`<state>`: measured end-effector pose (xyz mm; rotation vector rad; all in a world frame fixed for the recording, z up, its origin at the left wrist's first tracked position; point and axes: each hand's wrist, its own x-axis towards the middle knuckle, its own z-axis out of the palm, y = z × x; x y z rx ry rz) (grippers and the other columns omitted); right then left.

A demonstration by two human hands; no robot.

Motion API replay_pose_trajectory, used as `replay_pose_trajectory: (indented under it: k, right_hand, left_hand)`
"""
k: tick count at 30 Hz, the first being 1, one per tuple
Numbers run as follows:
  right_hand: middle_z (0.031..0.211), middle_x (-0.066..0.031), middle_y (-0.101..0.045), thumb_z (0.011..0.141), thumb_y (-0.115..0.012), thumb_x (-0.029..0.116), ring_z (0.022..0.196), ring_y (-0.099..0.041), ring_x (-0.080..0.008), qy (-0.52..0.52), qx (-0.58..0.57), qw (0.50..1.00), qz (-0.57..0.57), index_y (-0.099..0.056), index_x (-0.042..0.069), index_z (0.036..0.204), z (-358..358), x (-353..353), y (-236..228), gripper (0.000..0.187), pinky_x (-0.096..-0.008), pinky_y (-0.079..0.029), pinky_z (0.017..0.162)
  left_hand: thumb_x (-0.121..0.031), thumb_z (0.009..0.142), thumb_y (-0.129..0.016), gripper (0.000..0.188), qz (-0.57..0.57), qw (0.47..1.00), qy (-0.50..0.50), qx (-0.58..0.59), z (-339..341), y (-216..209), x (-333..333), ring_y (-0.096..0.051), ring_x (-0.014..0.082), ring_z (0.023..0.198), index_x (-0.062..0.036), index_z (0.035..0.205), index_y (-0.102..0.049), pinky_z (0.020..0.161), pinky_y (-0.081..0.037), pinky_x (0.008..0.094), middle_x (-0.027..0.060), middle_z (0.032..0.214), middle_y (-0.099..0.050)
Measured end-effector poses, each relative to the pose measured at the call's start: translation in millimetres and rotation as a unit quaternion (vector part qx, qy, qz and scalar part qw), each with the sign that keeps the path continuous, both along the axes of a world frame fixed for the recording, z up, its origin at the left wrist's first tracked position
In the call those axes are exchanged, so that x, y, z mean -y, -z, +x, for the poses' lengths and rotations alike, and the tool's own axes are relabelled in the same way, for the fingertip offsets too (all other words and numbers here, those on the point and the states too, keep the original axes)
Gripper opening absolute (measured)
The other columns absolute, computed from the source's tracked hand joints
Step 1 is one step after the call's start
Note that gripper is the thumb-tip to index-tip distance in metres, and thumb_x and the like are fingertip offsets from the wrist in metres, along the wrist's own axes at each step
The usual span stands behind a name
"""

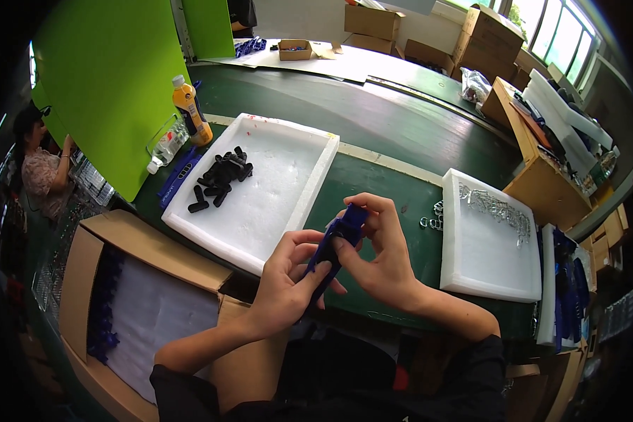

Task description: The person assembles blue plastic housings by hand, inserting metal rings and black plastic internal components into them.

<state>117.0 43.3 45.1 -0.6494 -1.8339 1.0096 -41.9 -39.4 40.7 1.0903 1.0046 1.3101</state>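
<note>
Both my hands hold a long, narrow blue piece with a dark part on its face, tilted in front of my body. The blue piece (355,214) shows its upper end between my right fingers. My left hand (281,281) is closed round its lower part, thumb pressed on the face. With thumb and fingers, my right hand (381,257) pinches the upper part. The fingers hide much of the piece. Left of my hands, small black pieces (225,172) lie heaped in a white foam tray (288,190). Another foam tray (461,278) on the right holds metal wire loops (496,207).
An orange drink bottle (191,112) and a clear bottle (167,149) are beside the left tray. An open cardboard box (148,243) with blue pieces stands at lower left. A green partition (98,84) rises behind. Another person (46,165) is at far left.
</note>
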Motion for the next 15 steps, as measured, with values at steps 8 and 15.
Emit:
replay_pose_trajectory:
  k: [8, 15]
  right_hand:
    - [0.102, -0.0088, -0.063, 0.083, -0.070, -0.005, 0.082, -0.060, -0.0133, -0.007, -0.052, 0.999, 0.000, -0.042, 0.003, 0.130, 5.4, 11.1, 1.9, 0.056, -0.0287, -0.049, 0.073]
    - [0.105, -0.0096, -0.061, 0.083, -0.069, -0.007, 0.091, -0.062, -0.0140, -0.008, -0.042, 0.999, 0.020, -0.039, 0.003, 0.134, 6.9, 9.9, -1.6, 0.060, -0.0280, -0.050, 0.076]
  left_hand:
    - [-0.003, 0.100, -0.057, 0.042, 0.020, 0.999, 0.020, -0.020, 2.2, -0.3, 4.8, -0.070, 0.0151, 0.082, -0.0007, 0.138, -0.039, 0.054, -0.049, 0.0203, 0.0128, 0.111, -0.061]
    - [-0.003, 0.100, -0.056, 0.039, 0.029, 0.999, 0.014, -0.026, 3.4, -5.8, 5.2, -0.068, 0.0122, 0.076, -0.0033, 0.138, -0.044, 0.054, -0.048, 0.0196, 0.0130, 0.115, -0.062]
